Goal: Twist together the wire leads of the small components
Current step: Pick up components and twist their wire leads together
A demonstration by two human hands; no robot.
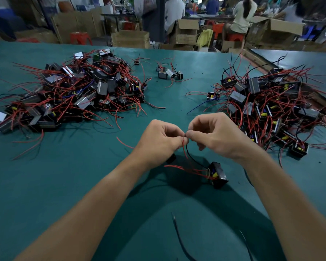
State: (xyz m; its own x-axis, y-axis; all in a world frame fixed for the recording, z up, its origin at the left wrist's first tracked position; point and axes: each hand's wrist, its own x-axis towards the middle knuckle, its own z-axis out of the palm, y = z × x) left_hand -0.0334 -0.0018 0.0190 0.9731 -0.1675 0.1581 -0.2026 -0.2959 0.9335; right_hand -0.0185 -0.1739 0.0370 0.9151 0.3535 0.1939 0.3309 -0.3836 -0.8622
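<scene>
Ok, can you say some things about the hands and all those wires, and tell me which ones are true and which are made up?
1. The left hand and the right hand both pinch the wire leads where the fingertips meet. True.
2. A left pile and a right pile of components lie on the table. True.
3. The component that those leads come from lies in the left pile. False: it is below the hands, apart from both piles.
4. The table is red. False: it is green.
5. Most wires in the piles are blue. False: most are red.
</scene>
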